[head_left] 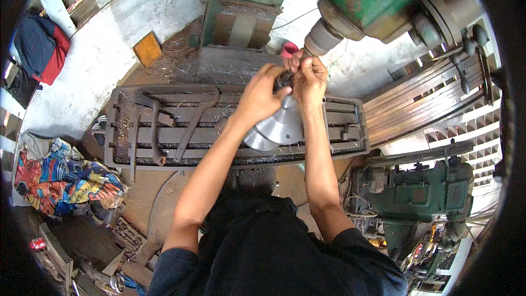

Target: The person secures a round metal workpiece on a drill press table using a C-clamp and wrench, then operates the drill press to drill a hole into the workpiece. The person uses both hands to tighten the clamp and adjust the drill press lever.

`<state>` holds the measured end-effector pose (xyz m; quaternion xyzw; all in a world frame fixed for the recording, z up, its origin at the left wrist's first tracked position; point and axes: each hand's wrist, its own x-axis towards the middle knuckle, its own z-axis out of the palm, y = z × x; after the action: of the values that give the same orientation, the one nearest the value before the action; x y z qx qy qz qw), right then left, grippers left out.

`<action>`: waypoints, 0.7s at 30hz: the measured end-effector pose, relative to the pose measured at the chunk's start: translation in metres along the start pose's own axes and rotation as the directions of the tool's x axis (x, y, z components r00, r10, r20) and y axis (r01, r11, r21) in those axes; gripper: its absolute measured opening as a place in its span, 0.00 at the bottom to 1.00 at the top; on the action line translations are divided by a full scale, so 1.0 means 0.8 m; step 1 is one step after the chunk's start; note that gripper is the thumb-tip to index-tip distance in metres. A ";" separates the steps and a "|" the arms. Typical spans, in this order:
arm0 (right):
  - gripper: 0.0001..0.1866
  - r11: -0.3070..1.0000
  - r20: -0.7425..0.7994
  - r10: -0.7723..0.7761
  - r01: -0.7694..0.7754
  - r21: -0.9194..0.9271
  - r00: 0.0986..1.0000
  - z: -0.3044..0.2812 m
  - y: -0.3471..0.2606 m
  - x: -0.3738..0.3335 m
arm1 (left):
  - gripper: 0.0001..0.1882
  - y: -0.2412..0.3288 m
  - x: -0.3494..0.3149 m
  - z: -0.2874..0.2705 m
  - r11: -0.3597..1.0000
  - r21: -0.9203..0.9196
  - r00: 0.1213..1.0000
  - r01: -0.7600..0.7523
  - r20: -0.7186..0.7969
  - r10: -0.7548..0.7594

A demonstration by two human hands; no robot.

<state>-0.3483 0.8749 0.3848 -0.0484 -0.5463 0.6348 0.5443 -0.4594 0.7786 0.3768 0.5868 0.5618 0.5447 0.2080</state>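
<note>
At far left, a small red item (37,244) carries white marking too small to read. Above it, a multicoloured cloth (71,178) shows large printed lettering, partly broken by folds, and a dark blue and red garment (41,49) hangs by the wall. Two long steel wrenches, one bent (155,126) and one straighter (193,125), lie on a slotted machine table (111,131). The left hand (263,93) is curled narrowly around a dark cylindrical part (283,79), just above a shiny steel disc (290,123) with a conical middle, over the table. The right hand (309,82) has its fingers drawn together beside that part, directly below a grey spindle nose (324,35); I cannot tell what they grip. Rightmost, a dark green machine (424,192) bears raised rectangular panels.
</note>
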 end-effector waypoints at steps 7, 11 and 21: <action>0.15 0.997 -0.090 -0.014 0.007 -0.077 0.996 0.014 -0.009 -0.004 | 0.26 0.006 -0.007 0.004 1.000 0.012 0.998 -0.007 -0.068 0.008; 0.15 0.965 -0.178 -0.127 0.080 -0.251 0.976 0.028 -0.007 -0.012 | 0.27 0.002 -0.008 0.005 1.000 -0.007 0.997 -0.014 -0.077 0.013; 0.17 0.945 -0.018 0.145 -0.144 -0.294 0.989 -0.024 -0.033 0.002 | 0.33 0.005 -0.007 0.004 0.996 0.082 0.999 0.035 -0.010 -0.034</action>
<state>-0.3194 0.8832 0.3979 -0.1678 -0.6309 0.5844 0.4821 -0.4534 0.7740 0.3771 0.5827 0.5946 0.5202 0.1906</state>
